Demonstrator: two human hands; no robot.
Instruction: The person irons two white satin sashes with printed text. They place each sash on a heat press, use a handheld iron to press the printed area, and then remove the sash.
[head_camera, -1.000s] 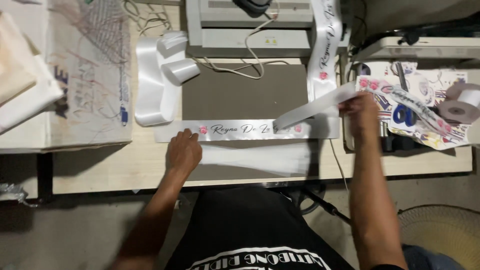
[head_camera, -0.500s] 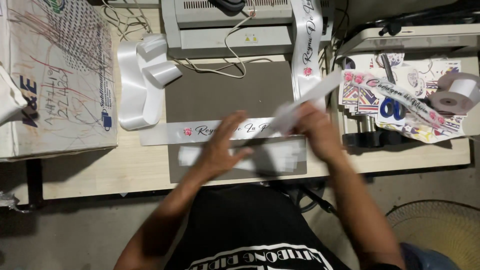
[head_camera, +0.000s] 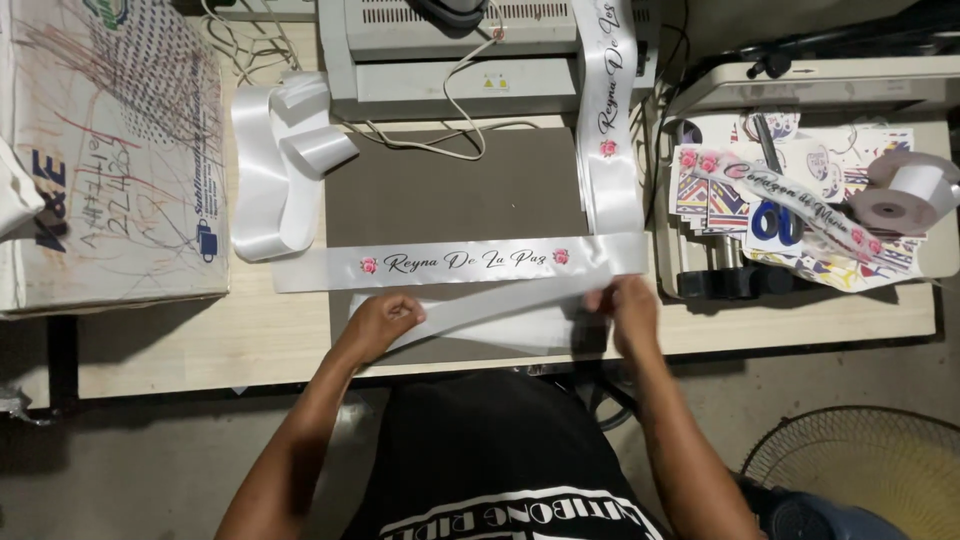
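A long white satin ribbon (head_camera: 470, 263) with script lettering and pink roses lies flat across the grey mat (head_camera: 450, 195). Its free end folds back below as a plain white strip (head_camera: 500, 305). My left hand (head_camera: 378, 325) pinches the left end of that strip near the table's front edge. My right hand (head_camera: 625, 312) grips the strip's right end, by the fold. A sheet of white paper (head_camera: 540, 330) lies under the strip between my hands. A second printed ribbon (head_camera: 607, 110) hangs down from the grey machine (head_camera: 450, 50) to the fold.
A loose coil of blank white ribbon (head_camera: 280, 170) lies left of the mat. A scribbled cardboard box (head_camera: 110, 150) stands at the far left. On the right are sticker sheets, blue scissors (head_camera: 775, 220), a ribbon roll (head_camera: 905, 195) and another machine. A floor fan (head_camera: 865, 470) stands lower right.
My hands were together at the middle over the strip; they have since spread apart, left hand sliding left and right hand right, drawing the strip flat and taut.
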